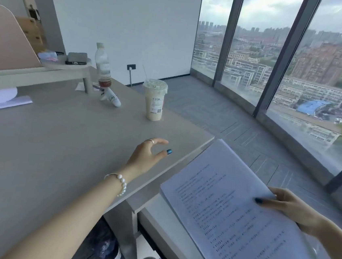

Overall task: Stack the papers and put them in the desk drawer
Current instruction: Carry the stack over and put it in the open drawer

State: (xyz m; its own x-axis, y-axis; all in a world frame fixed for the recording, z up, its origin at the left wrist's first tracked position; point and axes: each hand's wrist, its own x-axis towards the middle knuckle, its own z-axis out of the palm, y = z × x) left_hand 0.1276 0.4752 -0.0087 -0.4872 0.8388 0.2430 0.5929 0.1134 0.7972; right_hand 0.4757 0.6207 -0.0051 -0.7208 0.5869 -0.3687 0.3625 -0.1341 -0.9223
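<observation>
Over the desk (59, 138), left hand (145, 158) hovers spread; right hand (290, 207) pinches papers (231, 209).

High-rise office, grey desk (59, 138), printed docs (231, 209), floor-to-ceiling windows (258, 54) w/ city view

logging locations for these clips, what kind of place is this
Most likely a high-rise office: a grey desk, printed papers held in the right hand, and floor-to-ceiling windows over a city.
</observation>
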